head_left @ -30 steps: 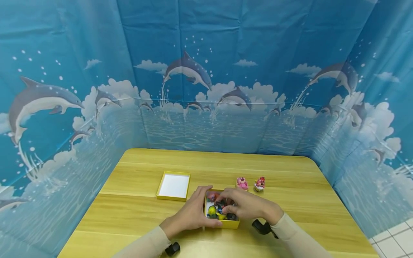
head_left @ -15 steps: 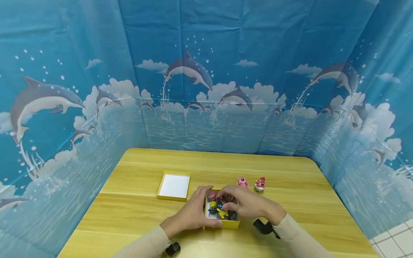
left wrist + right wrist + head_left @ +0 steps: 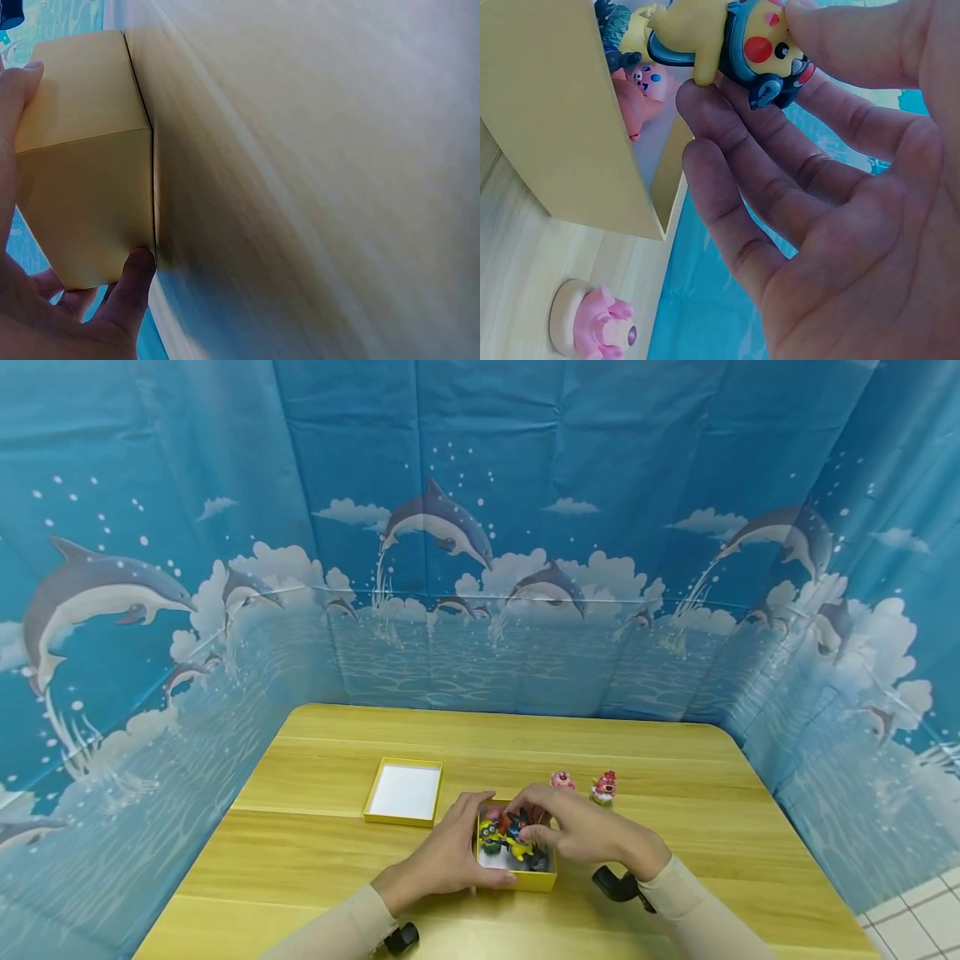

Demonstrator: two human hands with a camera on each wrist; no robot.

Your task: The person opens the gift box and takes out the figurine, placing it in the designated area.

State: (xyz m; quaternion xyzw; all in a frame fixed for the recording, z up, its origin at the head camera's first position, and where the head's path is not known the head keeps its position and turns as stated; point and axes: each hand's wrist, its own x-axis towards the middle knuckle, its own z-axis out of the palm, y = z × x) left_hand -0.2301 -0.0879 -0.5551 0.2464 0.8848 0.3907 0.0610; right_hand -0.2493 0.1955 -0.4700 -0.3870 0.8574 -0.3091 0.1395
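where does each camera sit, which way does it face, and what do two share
Head: worn on the head, looking forward and down at the table and dolphin backdrop; left hand, right hand and sleeves show.
Left wrist: worn on that wrist, looking at the outer walls of the yellow box and the table; the left hand shows.
Right wrist: worn on that wrist, looking at a yellow figure gripped at the box's opening; the right hand shows.
Head and right wrist share the right hand and the box.

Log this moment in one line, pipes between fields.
left hand: holds yellow box | right hand: holds yellow toy | lid: on table, left of box | two pink toys: on table
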